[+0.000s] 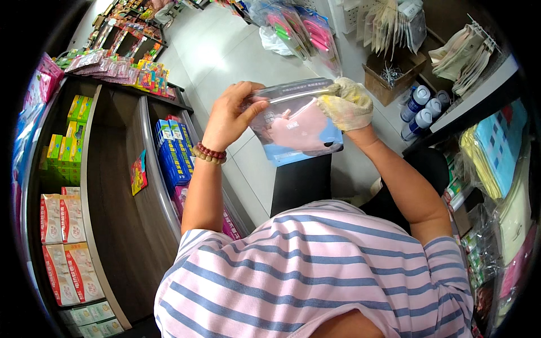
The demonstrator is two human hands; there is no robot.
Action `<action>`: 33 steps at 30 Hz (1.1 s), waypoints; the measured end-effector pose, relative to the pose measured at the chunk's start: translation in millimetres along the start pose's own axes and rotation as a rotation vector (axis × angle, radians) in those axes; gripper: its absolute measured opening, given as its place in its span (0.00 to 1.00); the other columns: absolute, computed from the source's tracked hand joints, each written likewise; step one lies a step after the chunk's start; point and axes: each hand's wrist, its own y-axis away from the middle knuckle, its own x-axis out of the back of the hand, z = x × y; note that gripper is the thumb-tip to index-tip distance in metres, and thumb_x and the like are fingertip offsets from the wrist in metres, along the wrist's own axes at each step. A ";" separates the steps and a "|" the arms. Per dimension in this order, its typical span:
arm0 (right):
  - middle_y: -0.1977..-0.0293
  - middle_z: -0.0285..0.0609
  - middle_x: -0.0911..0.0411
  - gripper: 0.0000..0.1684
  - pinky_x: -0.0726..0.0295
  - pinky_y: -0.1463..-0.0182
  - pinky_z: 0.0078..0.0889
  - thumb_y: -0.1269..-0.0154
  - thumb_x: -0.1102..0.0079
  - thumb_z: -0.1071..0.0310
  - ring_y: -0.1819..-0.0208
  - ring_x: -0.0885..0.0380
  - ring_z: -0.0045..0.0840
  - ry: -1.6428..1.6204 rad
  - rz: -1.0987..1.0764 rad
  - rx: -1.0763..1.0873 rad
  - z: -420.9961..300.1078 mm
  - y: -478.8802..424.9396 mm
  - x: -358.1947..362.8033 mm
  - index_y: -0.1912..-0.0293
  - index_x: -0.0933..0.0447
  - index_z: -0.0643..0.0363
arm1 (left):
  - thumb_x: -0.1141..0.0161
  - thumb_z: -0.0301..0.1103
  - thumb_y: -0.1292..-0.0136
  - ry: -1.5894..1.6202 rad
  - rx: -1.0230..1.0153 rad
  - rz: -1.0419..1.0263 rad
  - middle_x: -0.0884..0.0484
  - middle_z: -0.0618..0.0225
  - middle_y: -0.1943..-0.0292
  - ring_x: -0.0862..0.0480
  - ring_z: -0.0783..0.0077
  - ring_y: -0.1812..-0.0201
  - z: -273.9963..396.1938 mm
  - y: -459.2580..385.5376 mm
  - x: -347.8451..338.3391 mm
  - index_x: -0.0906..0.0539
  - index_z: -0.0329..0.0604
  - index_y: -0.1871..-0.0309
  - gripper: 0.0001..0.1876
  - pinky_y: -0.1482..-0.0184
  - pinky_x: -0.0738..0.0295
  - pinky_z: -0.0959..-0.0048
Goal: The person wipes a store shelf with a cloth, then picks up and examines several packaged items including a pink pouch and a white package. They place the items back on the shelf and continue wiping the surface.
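In front of me, between both hands, is a clear plastic package (296,126) with a pink and blue item inside and a strip along its top. My left hand (236,112), bare and with two bead bracelets (209,153) at the wrist, pinches the package's upper left corner between thumb and fingers. On my right hand (348,103) is a cream knit glove with yellow stains; its fingers close around the upper right corner. Below the package stands a black box-like surface (302,181).
Dark shelves (114,177) at the left hold green, white-and-red and blue boxes (173,148). Pink packages (321,34) hang ahead. An open cardboard box (393,78) and spray cans (418,114) stand at the right, near wrapped cloths (492,152).
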 end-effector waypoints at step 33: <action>0.62 0.43 0.25 0.12 0.27 0.56 0.29 0.46 0.41 0.72 0.61 0.25 0.33 0.021 0.016 -0.134 -53.5 20.7 1.7 0.60 0.26 0.60 | 0.42 0.35 0.38 0.935 0.139 0.653 0.28 0.65 0.53 0.28 0.76 0.52 -21.1 72.7 -90.5 0.40 0.38 0.43 0.25 0.49 0.33 0.77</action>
